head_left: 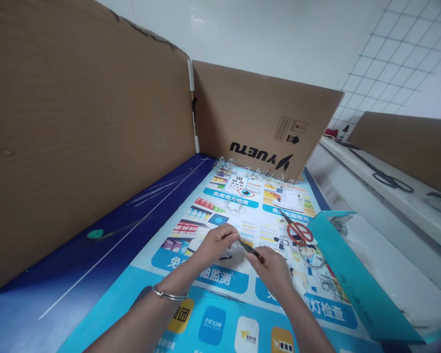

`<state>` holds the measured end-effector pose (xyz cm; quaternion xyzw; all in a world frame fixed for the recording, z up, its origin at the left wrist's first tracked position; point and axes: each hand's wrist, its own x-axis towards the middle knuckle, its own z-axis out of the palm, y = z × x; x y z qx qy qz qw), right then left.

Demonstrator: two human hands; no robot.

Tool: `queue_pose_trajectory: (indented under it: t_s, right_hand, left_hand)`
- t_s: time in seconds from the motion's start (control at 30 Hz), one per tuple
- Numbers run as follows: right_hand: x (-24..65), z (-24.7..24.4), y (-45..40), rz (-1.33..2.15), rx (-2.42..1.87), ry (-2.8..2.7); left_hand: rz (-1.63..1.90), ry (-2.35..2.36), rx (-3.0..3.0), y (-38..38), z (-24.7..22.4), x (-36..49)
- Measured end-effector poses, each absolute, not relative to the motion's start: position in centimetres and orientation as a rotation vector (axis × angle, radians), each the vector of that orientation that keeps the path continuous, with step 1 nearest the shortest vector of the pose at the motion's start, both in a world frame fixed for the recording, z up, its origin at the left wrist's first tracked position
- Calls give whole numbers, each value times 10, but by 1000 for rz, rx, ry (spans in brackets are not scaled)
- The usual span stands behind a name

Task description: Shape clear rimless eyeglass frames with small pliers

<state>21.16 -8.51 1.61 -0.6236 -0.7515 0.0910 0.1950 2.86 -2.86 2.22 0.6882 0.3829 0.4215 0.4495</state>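
My right hand is closed round the handles of small dark pliers, whose jaws point up and left toward my other hand. With its fingertips pinched together, my left hand holds a thin wire by the plier tips; fine strands hang below it, and its exact shape is hard to make out. Red-handled scissors lie to the right of my hands. Close by them is a coil of wire, with a tangle of thin wire pieces nearer me.
Tall cardboard panels stand at the left and back. Wiry clear pieces line the back panel's foot. A teal-edged box sits at right, beside a white ledge with black scissors. A printed sheet covers the table.
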Motion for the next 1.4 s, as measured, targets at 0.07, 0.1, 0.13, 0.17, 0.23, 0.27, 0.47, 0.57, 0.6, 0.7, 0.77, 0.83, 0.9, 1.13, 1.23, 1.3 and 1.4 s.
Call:
queue_pose_trajectory:
  t_s: [0.07, 0.1, 0.13, 0.17, 0.23, 0.27, 0.47, 0.57, 0.6, 0.7, 0.77, 0.83, 0.9, 1.13, 1.23, 1.3, 1.4]
  right_hand:
    - [211, 15, -86, 243, -1752, -2099]
    - [211, 15, -86, 235, -1754, -2093]
    - [211, 15, -86, 226, -1757, -2087]
    - [212, 15, -87, 216, -1763, -2080]
    - [212, 15, -87, 193, -1774, -2062]
    - [212, 15, -88, 181, -1776, -2054]
    - [213, 14, -88, 116, -1755, -2028]
    - [214, 13, -88, 89, -1759, -2029]
    - [214, 14, -88, 79, -1765, -2034]
    - [215, 15, -89, 49, -1790, -2054]
    - [214, 17, -90, 31, -1809, -2070]
    - [214, 17, -91, 19, -1829, -2081]
    - [214, 17, -91, 15, -1851, -2083]
    - [211, 16, -89, 75, -1898, -2020]
    - [212, 16, -89, 108, -1897, -1996]
    - [212, 15, -89, 129, -1889, -1986]
    - [211, 14, -88, 165, -1866, -1964]
  left_hand:
    - [1055, 945, 1758, -31, 25, 30]
    - [1059, 943, 1776, -31, 26, 30]
    - [1061, 941, 1788, -31, 26, 31]
    - [1063, 938, 1795, -32, 26, 31]
    - [1070, 928, 1803, -31, 24, 32]
    - [1076, 924, 1805, -31, 22, 32]
    - [1053, 883, 1866, -31, 16, 35]
    - [1063, 917, 1891, -32, 17, 36]
    - [1077, 942, 1897, -33, 17, 36]
    - [1123, 964, 1937, -34, 17, 36]
    - [1144, 939, 1977, -35, 16, 35]
    - [1148, 933, 2018, -35, 16, 34]
    - [1130, 966, 2067, -36, 15, 34]
    - [1073, 1143, 2225, -37, 13, 35]
    - [1061, 1159, 2255, -36, 12, 34]
    - [1042, 1156, 2263, -35, 12, 33]
    - [1011, 1146, 2272, -34, 13, 31]
